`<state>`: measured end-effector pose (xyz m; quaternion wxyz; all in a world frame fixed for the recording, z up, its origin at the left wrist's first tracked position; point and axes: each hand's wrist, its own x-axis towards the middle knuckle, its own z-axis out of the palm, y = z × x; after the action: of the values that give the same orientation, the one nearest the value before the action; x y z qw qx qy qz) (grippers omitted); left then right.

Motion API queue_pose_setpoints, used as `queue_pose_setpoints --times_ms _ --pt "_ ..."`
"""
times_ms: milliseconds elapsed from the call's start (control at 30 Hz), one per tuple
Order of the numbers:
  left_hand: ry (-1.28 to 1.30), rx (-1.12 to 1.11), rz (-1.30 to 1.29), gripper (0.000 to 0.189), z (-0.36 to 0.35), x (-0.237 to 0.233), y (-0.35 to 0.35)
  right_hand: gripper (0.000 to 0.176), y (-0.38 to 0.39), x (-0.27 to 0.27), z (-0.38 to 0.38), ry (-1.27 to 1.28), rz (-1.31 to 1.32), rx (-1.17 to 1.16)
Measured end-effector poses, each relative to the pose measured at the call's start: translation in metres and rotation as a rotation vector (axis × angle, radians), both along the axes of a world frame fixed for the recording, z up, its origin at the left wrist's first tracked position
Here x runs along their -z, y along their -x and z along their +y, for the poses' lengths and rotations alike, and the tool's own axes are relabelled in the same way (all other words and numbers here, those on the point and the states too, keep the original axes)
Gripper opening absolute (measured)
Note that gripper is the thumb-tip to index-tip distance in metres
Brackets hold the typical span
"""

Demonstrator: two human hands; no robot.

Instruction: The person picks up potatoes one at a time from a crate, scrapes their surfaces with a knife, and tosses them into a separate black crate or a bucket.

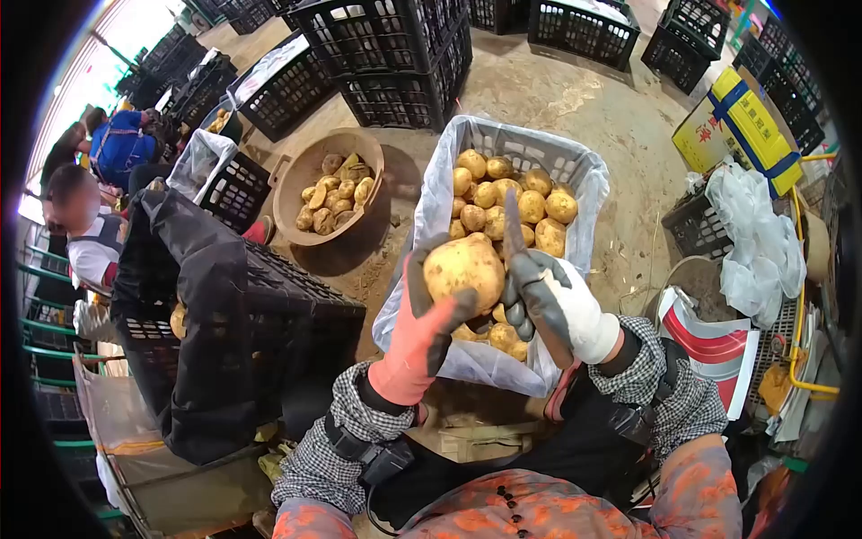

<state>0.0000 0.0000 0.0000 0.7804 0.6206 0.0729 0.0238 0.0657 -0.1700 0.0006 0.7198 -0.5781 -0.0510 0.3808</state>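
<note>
The left hand, in a pink glove with dark fingertips, grips a large potato from below and behind and holds it up over the near end of a grey crate. The right hand, in a white and grey glove, is closed around a knife whose blade points up, just beside the potato's right edge.

Directly beneath both hands, the grey crate is lined with a white plastic bag and heaped with yellow potatoes. To its left a round brown basin sits on the floor, holding a smaller pile of rougher potatoes. Nearer on the left stands a black crate draped with a black bag. Empty black crates are stacked beyond, and a yellow box with blue straps lies far right, above a bundle of white bags
</note>
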Motion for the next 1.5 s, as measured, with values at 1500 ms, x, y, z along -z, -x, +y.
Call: queue_pose_setpoints --times_ms 1500 --pt "-0.457 0.040 -0.129 0.075 0.016 0.027 0.015 0.039 -0.005 0.010 0.002 0.251 -0.419 -0.348"
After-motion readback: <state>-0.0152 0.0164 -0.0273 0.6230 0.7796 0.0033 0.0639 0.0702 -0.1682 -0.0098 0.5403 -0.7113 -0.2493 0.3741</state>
